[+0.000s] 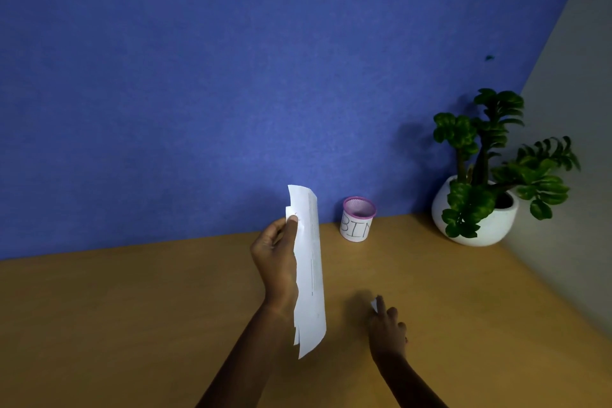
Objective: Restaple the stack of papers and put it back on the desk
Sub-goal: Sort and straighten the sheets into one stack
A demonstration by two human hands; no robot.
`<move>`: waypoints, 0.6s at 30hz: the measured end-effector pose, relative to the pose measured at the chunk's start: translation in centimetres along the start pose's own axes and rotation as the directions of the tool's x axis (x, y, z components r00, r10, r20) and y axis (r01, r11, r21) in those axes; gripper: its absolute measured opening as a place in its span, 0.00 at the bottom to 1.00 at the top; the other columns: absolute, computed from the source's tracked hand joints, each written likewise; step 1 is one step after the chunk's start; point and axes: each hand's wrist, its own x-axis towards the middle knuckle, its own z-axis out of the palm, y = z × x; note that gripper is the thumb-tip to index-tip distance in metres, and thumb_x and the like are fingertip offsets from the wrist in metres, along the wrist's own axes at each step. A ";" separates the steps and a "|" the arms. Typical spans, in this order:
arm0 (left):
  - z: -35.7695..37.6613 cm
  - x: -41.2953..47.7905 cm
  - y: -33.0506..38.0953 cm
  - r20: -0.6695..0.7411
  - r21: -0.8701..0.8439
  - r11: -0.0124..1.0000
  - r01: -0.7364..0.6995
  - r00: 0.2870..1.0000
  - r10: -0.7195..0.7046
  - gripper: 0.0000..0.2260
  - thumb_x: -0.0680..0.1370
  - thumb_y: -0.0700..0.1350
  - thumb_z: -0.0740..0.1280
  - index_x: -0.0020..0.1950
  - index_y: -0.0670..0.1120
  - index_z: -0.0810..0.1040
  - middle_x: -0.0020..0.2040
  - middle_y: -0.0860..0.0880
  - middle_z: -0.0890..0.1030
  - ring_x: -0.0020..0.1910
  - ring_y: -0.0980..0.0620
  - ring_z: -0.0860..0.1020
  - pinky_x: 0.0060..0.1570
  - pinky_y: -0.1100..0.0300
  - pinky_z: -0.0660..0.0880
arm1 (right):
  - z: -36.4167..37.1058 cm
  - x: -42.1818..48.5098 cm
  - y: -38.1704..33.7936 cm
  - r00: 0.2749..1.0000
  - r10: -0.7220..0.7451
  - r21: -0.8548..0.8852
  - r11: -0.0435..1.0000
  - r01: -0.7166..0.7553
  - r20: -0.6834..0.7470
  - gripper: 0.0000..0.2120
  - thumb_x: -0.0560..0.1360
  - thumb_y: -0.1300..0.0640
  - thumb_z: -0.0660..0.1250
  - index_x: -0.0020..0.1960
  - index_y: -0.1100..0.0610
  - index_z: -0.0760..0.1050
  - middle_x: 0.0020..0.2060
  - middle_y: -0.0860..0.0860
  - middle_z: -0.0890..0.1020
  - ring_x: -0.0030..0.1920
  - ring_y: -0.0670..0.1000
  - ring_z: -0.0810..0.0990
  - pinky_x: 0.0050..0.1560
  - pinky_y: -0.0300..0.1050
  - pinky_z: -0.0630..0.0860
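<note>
A tan wooden desk [132, 325] runs up to a blue wall. On it, at the back, stands 1 small cup [357, 220] with a pink rim, lettered "BIN". Farther right, in the corner, sits 1 white pot [477, 222] holding a green plant.

Bin cup [358, 220] on desk [132, 308], plant pot [477, 219] right, seemingly behind.

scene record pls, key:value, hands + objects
left hand: holds papers upright, off the desk
right hand: low over desk, small white scrap at fingertips
cup: pink-rimmed mesh, labelled BIN, at the wall
plant: white pot, back right corner
stapler: not in view
</note>
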 end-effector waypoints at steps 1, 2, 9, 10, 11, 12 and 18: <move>0.0 0.0 0.0 0.000 0.003 1.000 0.000 1.000 0.000 0.03 0.74 0.39 0.68 0.43 0.39 0.79 0.36 0.49 0.79 0.39 0.52 0.77 0.41 0.62 0.75 | 0.1 0.1 -0.1 1.000 -0.003 0.001 1.000 0.003 -0.003 0.19 0.79 0.64 0.54 0.69 0.59 0.62 0.75 0.55 0.51 0.67 0.57 0.63 0.62 0.51 0.73; 0.0 0.0 0.0 0.000 0.003 1.000 0.002 1.000 -0.002 0.04 0.73 0.39 0.68 0.44 0.38 0.79 0.36 0.49 0.79 0.38 0.53 0.77 0.41 0.62 0.75 | 0.2 0.1 -0.1 1.000 -0.003 0.011 1.000 0.003 -0.008 0.20 0.79 0.63 0.53 0.71 0.60 0.60 0.76 0.55 0.50 0.68 0.57 0.63 0.63 0.52 0.72; 0.2 -0.1 0.1 0.005 -0.014 1.000 0.023 1.000 -0.023 0.04 0.73 0.38 0.68 0.44 0.37 0.79 0.37 0.48 0.79 0.39 0.52 0.76 0.44 0.58 0.74 | 0.4 0.6 -0.7 0.999 0.032 0.177 0.984 -0.030 -0.010 0.26 0.80 0.63 0.48 0.74 0.60 0.42 0.76 0.55 0.51 0.74 0.56 0.56 0.72 0.50 0.59; 0.2 -0.1 0.1 0.004 -0.019 0.999 0.030 1.000 -0.030 0.04 0.73 0.38 0.68 0.44 0.36 0.79 0.37 0.47 0.79 0.40 0.51 0.76 0.45 0.57 0.74 | 0.3 0.7 -0.7 1.000 0.029 0.186 0.982 -0.029 -0.001 0.26 0.80 0.64 0.47 0.74 0.60 0.41 0.76 0.54 0.50 0.74 0.56 0.54 0.73 0.50 0.57; 0.2 -0.2 0.2 0.004 -0.020 0.999 0.038 0.999 -0.038 0.04 0.74 0.38 0.68 0.44 0.37 0.79 0.37 0.46 0.79 0.41 0.50 0.76 0.46 0.55 0.75 | 0.3 0.8 -0.6 1.000 0.017 0.175 0.984 -0.018 0.004 0.25 0.80 0.64 0.47 0.74 0.60 0.42 0.76 0.54 0.49 0.75 0.56 0.52 0.73 0.50 0.57; 0.2 -0.3 0.2 0.007 -0.017 0.999 0.045 0.999 -0.045 0.03 0.74 0.38 0.67 0.44 0.38 0.79 0.39 0.45 0.80 0.42 0.49 0.77 0.47 0.52 0.75 | 0.2 0.8 -0.5 1.000 0.003 0.152 0.988 -0.004 0.010 0.24 0.80 0.64 0.48 0.74 0.60 0.45 0.76 0.54 0.47 0.75 0.56 0.51 0.74 0.51 0.57; 0.2 -0.6 0.3 0.020 0.002 0.999 0.049 0.999 -0.049 0.02 0.74 0.38 0.67 0.42 0.41 0.79 0.38 0.46 0.80 0.43 0.47 0.77 0.49 0.49 0.76 | -0.6 0.9 -0.2 0.999 -0.036 0.053 0.998 0.035 0.025 0.21 0.78 0.63 0.57 0.70 0.58 0.61 0.75 0.60 0.52 0.73 0.58 0.60 0.69 0.54 0.69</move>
